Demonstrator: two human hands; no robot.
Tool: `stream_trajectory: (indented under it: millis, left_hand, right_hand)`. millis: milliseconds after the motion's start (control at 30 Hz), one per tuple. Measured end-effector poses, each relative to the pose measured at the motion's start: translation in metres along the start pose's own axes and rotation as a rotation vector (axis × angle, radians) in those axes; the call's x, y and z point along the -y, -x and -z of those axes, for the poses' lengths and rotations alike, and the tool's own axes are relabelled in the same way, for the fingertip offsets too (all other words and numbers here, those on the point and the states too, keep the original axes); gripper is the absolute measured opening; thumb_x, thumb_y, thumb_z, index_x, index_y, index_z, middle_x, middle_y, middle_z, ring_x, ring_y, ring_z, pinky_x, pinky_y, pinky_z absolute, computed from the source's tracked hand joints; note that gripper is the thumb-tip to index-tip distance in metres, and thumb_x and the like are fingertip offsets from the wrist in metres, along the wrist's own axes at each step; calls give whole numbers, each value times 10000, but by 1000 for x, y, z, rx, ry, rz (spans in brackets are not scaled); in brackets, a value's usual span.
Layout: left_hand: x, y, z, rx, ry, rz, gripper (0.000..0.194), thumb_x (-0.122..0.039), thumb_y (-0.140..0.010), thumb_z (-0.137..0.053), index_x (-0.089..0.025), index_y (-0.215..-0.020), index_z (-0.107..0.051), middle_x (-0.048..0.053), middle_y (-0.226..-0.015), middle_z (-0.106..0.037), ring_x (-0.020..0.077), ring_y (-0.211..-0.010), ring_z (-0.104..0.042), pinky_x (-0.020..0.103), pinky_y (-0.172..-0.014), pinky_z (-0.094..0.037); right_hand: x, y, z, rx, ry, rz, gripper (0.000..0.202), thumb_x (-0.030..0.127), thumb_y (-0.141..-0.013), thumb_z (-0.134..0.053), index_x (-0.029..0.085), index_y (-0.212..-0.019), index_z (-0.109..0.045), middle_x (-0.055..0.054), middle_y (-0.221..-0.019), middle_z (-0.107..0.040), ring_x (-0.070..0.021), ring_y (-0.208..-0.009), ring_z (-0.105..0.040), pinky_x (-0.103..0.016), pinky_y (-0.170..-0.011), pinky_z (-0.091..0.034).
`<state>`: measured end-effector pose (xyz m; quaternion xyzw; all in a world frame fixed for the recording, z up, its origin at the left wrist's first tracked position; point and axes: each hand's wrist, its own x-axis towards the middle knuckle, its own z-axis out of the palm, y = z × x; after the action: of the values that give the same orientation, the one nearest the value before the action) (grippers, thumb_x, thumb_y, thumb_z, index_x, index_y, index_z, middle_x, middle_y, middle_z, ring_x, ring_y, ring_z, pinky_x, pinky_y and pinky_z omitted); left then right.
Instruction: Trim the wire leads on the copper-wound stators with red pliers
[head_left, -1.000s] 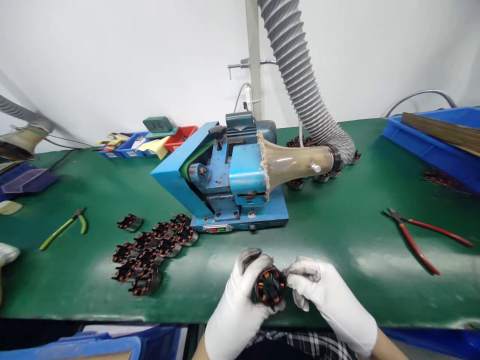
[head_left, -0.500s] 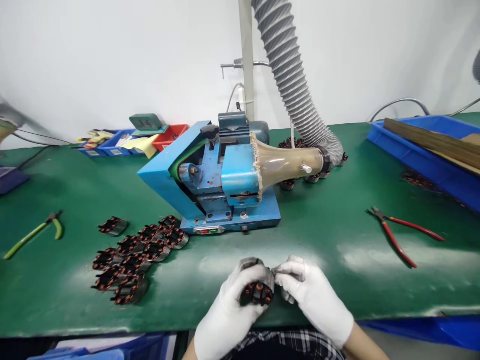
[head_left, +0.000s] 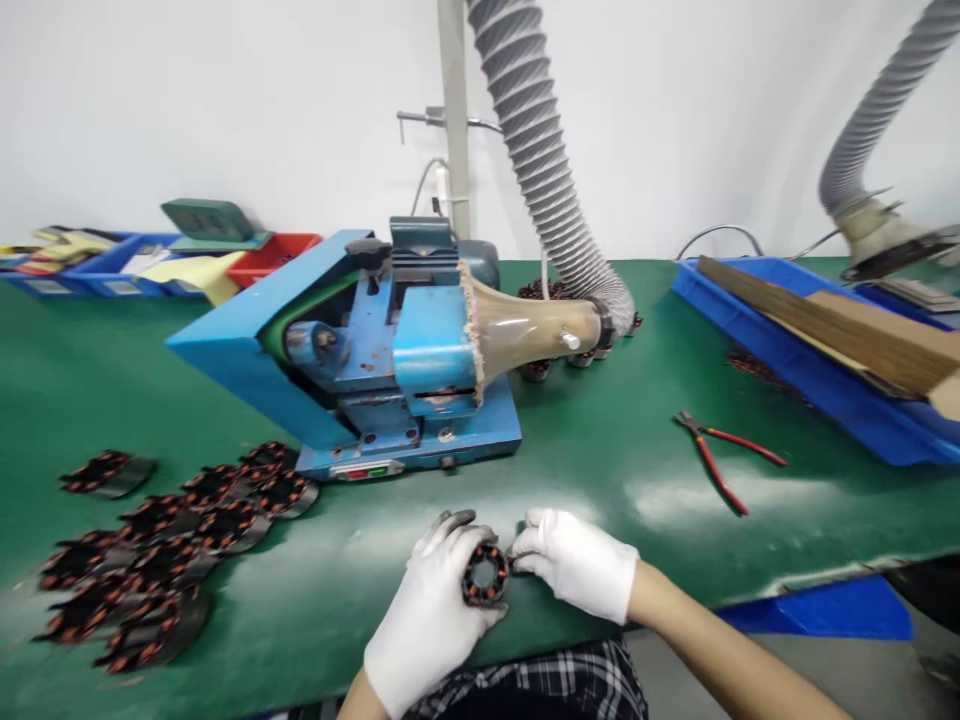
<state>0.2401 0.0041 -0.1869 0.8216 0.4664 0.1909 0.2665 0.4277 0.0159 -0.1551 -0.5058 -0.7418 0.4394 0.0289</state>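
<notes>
Showing copper coils (head_left: 474, 586), dark ring (head_left: 486, 600), left hand (head_left: 435, 600) clasping it, right hand (head_left: 574, 560) pinched, hold unclear

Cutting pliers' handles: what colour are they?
Red handles, best seen in the head view.

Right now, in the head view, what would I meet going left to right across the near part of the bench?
Cluster of copper-wound rings, left gloved hand holding a single ring, right gloved hand, red-handled pliers.
</notes>
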Motion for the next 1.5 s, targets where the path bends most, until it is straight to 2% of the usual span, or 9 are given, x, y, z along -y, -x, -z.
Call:
stream_trajectory:
  millis: [267, 367, 467, 600, 800, 900, 1000, 1100, 1500]
  left_hand:
    - [-4, 2, 12, 81, 45, 76, 581, -181, -533, -758, -230, -1050, -497, 67, -1146, -530, 288, -1199, -372, 456, -997, -315]
    - [-17, 3, 18, 37, 60, 64, 655, -201, -585, -727, -240, -1164, -424, 80, -1259, -428, 282, -1212, -339, 441, -983, -329]
    - [-32, -3, 20, 26, -30, 5, 381, -140, -744, -573, -246, -1096, -473, 61, -1274, -412, 258, -1209, -332, 435, -977, -321]
    - [-40, -11, 16, 139, -121, -11, 156, -151, -849, -453, -227, -953, -540, 44, -1138, -503, 229, -1029, -467, 401, -857, -395]
    - [-39, -12, 6, 140, -158, 89, 167, -199, -890, -404, -222, -845, -563, 19, -852, -525, 193, -789, -489, 327, -683, -387]
    - [-38, -12, 3, 108, -130, 97, 152, -191, -878, -426, -221, -820, -564, 14, -830, -520, 191, -791, -480, 320, -681, -365]
    - [-38, -12, 2, 109, -118, 106, 146, -192, -875, -431, -221, -823, -564, 15, -837, -517, 195, -797, -473, 322, -684, -359]
    - [-38, -11, 1, 124, -121, 125, 152, -186, -874, -423, -227, -852, -567, 20, -858, -515, 200, -804, -470, 325, -689, -362]
    - [-37, -11, 2, 144, -134, 125, 155, -182, -868, -418, -236, -873, -563, 22, -866, -503, 200, -776, -460, 327, -671, -363]
  right_hand:
    - [-68, 38, 70, -61, 383, -43, 302, 155, -868, -383, 189, -943, -674, -90, -927, -587, -221, -883, -549, -314, -830, -400]
    - [-116, 62, 99, -474, 545, -533, 315, 358, -851, -477, 186, -1069, -625, -105, -1071, -578, -266, -988, -532, -335, -866, -402]
    - [-142, 78, 107, -663, 627, -820, 653, 563, -830, -425, 57, -1240, -471, -259, -1160, -485, -420, -1034, -472, -495, -810, -390]
    - [-135, 83, 95, -715, 640, -932, 751, 642, -842, -259, 28, -1224, -463, -309, -1097, -489, -462, -994, -474, -498, -761, -367]
    - [-104, 76, 68, -819, 109, -959, 651, 514, -810, -369, 24, -1237, -414, -284, -979, -556, -380, -854, -556, -441, -666, -404]
    - [-76, 78, 33, -669, -86, -747, 511, 474, -779, -415, 130, -1148, -494, -133, -918, -605, -259, -768, -580, -346, -677, -455]
    - [-43, 82, -4, -243, -518, -424, 484, 546, -739, -525, 134, -984, -590, -85, -860, -610, -244, -774, -566, -336, -733, -462]
    - [-23, 82, -27, -12, -662, -354, 484, 554, -730, -580, 142, -984, -603, -51, -757, -598, -232, -734, -557, -334, -749, -457]
    - [-13, 76, -41, 36, -746, -346, 413, 535, -837, -468, 137, -939, -502, -49, -749, -555, -197, -705, -543, -290, -656, -449]
